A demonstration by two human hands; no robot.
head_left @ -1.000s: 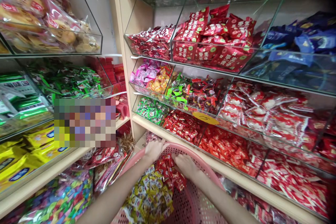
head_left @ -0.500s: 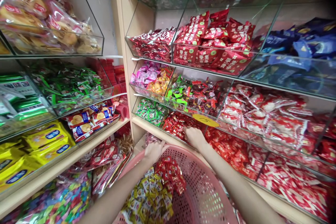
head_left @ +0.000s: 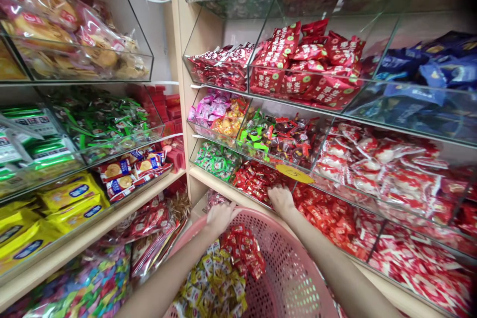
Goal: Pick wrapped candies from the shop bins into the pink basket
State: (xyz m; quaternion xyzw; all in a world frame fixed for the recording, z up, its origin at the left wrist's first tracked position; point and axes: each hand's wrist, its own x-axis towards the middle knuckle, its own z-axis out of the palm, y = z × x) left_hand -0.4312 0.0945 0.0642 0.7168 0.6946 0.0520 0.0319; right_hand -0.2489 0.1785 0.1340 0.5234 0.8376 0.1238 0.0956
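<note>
My left hand (head_left: 220,218) is closed over the far rim of a pink perforated plastic basket (head_left: 298,258). Inside the basket are yellow-and-white wrapped candies (head_left: 214,280) and a smaller heap of red wrapped candies (head_left: 246,251). My right hand (head_left: 282,200) reaches past the basket to the front edge of a low shelf bin of red wrapped candies (head_left: 257,178). Its fingers are curled at that edge, and whatever they hold is hidden. A yellow oval price tag (head_left: 295,173) marked 15 sits just above this hand.
Clear-fronted bins rise ahead, with green-wrapped candies (head_left: 216,160), orange-red packets (head_left: 328,211), red-and-white packets (head_left: 380,156) and blue bags (head_left: 428,74). Left shelves carry yellow packs (head_left: 74,194) and bagged biscuits (head_left: 74,30). A wooden upright (head_left: 182,59) divides both sides. Multicoloured candies (head_left: 85,278) lie low left.
My right hand has shifted slightly right and down along the bin edge, its fingers more curled. My left hand stays on the basket rim. The view has tilted a little.
</note>
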